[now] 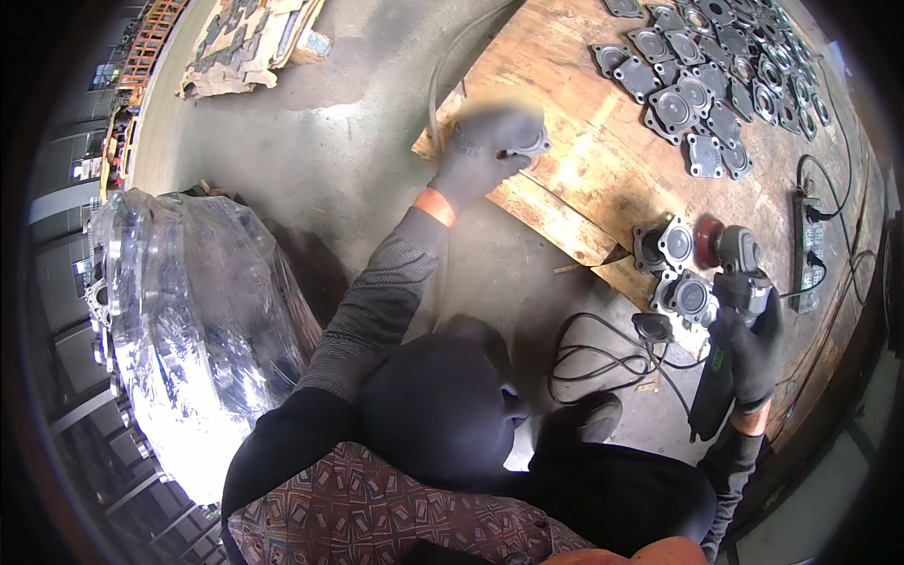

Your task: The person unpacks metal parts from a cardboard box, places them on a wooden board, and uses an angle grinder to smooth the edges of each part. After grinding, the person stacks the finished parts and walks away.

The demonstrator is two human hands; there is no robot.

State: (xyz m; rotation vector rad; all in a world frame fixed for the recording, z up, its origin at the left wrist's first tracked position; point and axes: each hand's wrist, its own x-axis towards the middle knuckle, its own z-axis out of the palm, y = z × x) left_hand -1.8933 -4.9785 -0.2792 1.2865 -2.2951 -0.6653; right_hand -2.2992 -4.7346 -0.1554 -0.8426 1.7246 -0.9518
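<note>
Presently, my left hand [482, 151], in a dark glove, is extended forward over the near edge of the wooden platform [603, 160]. Its fingers are closed around a grey metal casting [529, 141], which shows only at the right side of the glove; the hand and part are blurred, so I cannot tell the exact hold. An orange cuff shows at the wrist, above a ribbed grey sleeve.

My right hand [753, 344], also gloved, is wrapped fully round the body of an angle grinder [739, 282]. The grinder's red flap disc [708, 241] stands just beside two grey castings [670, 268] set at the platform's near corner; whether the disc touches the upper one cannot be determined. The grinder's dark handle runs down past my wrist.

A black cable [603, 353] lies looped on the concrete floor [377, 113] between my knee and the platform, near a small dark round object. A power strip [810, 254] lies on the platform to the right of the grinder, with cords plugged in. At the far end of the platform, well apart from both hands, many similar grey castings lie in a spread group [716, 75]. To my left stands a large bundle wrapped in clear plastic film [188, 311]. Flattened cardboard [250, 42] lies on the floor farther off.
</note>
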